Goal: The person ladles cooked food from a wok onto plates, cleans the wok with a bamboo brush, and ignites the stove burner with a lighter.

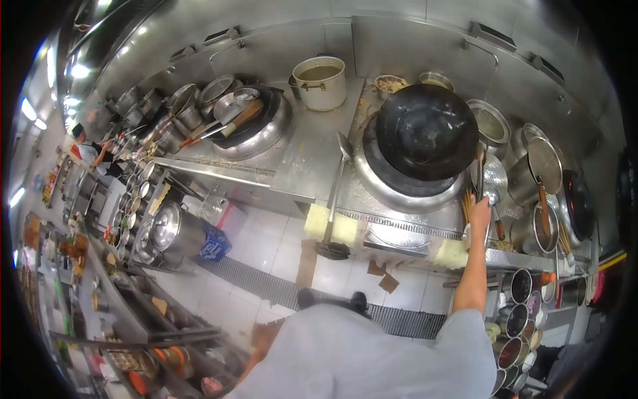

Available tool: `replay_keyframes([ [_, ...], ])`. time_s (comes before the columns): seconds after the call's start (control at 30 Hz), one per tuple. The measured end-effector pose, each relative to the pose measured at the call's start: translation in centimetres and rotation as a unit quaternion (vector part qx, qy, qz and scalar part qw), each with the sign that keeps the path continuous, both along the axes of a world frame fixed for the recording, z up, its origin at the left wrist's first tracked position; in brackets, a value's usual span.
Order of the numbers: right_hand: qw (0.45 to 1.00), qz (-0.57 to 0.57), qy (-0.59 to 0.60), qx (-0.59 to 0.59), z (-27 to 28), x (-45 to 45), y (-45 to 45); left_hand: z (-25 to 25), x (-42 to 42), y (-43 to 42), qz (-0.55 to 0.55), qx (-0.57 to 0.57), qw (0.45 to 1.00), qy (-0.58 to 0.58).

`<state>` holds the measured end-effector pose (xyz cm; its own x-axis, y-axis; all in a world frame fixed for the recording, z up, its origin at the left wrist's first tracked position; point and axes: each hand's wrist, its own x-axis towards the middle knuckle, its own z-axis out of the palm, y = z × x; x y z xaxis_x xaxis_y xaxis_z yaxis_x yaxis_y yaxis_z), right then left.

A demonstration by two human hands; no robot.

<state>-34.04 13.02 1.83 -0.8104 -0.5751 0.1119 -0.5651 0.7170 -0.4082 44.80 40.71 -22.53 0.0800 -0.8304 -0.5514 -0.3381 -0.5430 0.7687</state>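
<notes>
My right hand (479,213) reaches to the right side of the stove, its fingers closed among several utensil handles; what they hold is not clear. Just beyond it are a perforated skimmer (492,174) and a metal ladle head (490,193). A big black wok (425,130) sits on the burner ring (382,193), left of and beyond that hand. Across a folded yellow cloth (342,228) at the stove's front lies a long-handled utensil (336,183). My left arm (261,347) hangs by my side, its hand out of sight.
A large stockpot (320,86) stands at the back. A second wok station (256,136) holds skimmers and tools. Pots and strainers (545,166) crowd the right, above several seasoning containers (518,319). Cardboard pieces (385,276) lie on the floor. Another person (90,153) works far left.
</notes>
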Motion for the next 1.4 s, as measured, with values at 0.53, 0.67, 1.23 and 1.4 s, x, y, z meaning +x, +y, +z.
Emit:
replay_keyframes([
  [0.53,0.622,0.077,-0.757,-0.182,-0.6,35.4,-10.7,-1.7,8.9,-17.1,0.083,0.125,0.979,0.136],
  [0.67,0.590,0.046,-0.772,-0.232,-2.5,37.7,-21.6,0.1,13.1,-21.6,0.071,0.037,0.989,0.122],
  [1.23,0.780,0.026,-0.506,-0.367,-2.3,42.3,-18.7,-7.8,17.6,-12.3,-0.214,0.047,0.976,0.013],
  [1.4,0.788,0.050,-0.474,-0.390,0.9,40.4,-10.7,-7.6,14.6,-19.2,-0.174,0.135,0.974,0.058],
])
